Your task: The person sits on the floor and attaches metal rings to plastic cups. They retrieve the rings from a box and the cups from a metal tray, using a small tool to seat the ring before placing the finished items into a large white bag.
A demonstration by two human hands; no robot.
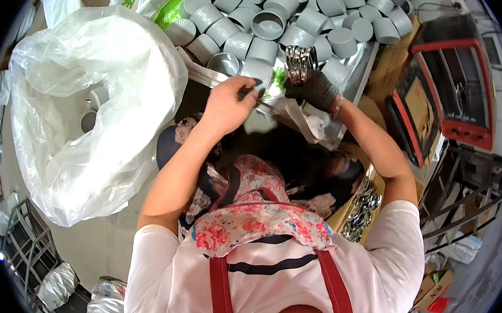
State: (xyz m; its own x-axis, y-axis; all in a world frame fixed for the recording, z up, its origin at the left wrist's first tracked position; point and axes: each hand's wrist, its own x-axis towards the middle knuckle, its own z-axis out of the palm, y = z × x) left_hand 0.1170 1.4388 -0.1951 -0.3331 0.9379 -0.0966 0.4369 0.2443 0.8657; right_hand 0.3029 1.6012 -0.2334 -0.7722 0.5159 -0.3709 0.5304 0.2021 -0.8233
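My right hand [314, 90], in a dark knitted glove, grips a stack of shiny metal rings [299, 65] held upright at the edge of the cup pile. To its left, my bare left hand [231, 103] is closed, thumb and fingers brought together. Something small and dark shows at those fingertips, too blurred to name. Just beyond both hands, many grey plastic cups [269, 23] lie heaped in a metal tray [348, 94]. One grey cup [258, 70] sits close to my left fingertips.
A large clear plastic bag [100, 167] stands open at left with grey cups inside. More metal rings [360, 210] lie in a box by my right side. At right are a red-framed machine [456, 95] and a black metal rack [460, 194].
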